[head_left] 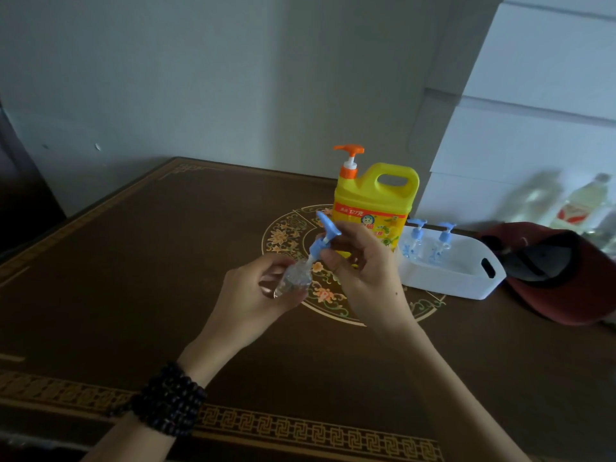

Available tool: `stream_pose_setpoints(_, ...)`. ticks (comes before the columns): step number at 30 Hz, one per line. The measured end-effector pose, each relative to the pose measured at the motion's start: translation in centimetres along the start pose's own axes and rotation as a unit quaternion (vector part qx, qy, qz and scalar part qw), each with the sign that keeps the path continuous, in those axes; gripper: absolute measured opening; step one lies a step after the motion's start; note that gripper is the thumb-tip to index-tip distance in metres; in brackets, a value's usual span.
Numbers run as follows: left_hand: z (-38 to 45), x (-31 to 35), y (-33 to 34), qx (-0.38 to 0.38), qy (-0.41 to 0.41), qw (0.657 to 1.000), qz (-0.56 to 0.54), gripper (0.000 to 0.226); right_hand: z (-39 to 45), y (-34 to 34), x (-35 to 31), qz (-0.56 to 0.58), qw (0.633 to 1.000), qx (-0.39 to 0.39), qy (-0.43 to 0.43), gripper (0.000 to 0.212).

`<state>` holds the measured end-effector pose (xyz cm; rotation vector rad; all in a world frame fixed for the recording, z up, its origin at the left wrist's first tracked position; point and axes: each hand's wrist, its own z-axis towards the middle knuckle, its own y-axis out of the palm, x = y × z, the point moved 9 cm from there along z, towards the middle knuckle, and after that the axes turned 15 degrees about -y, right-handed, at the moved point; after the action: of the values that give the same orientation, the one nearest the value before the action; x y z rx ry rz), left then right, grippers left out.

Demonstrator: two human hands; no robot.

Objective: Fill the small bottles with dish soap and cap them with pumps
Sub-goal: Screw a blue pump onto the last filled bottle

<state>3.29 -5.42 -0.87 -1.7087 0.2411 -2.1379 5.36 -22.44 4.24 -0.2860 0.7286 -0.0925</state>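
A small clear bottle (293,278) is tilted in the air above the table's middle, gripped by my left hand (258,295). My right hand (363,268) holds the blue pump (325,236) at the bottle's neck, with the pump's tube reaching into the mouth. Behind my hands stands the big yellow dish soap jug (376,201) with an orange pump top. To its right a white tray (463,281) holds two small clear bottles (415,243) (441,245) with blue pumps on.
The dark brown table (150,261) has gold patterns and a round flower motif at its middle. A red cap (560,278) lies at the right, touching the tray's end. Blurred bottles (583,201) stand at the far right beside a white wall.
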Motion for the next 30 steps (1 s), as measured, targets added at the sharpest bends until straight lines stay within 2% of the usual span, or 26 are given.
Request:
stream_pose_setpoints(5,0.3,0.1,0.0,0.017,-0.010,1.000,-0.020,0.044,0.0,0.8,0.2,-0.062,0.997,-0.040,-0.009,0.055)
stream_pose_setpoints(13,0.3,0.3,-0.2,0.030,-0.006,0.999,-0.009,0.044,0.1,1.0,-0.6,-0.143,0.987,-0.060,-0.048,0.056)
stream_pose_setpoints(18,0.0,0.4,0.2,0.022,-0.009,0.999,-0.028,0.042,0.0,0.5,-0.6,-0.131,0.991,-0.018,-0.034,0.063)
stream_pose_setpoints(22,-0.1,0.5,0.2,0.024,-0.014,0.999,-0.029,0.045,-0.8,0.5,0.8,-0.046,0.998,-0.013,0.032,0.081)
stream_pose_setpoints(26,0.0,0.6,0.0,0.026,-0.024,0.997,-0.070,0.042,-1.0,0.5,1.7,0.143,0.987,0.023,0.072,0.070)
stream_pose_setpoints(30,0.5,0.5,0.7,-0.014,-0.040,0.994,-0.099,0.039,0.0,0.2,1.9,0.213,0.973,0.016,0.084,0.062)
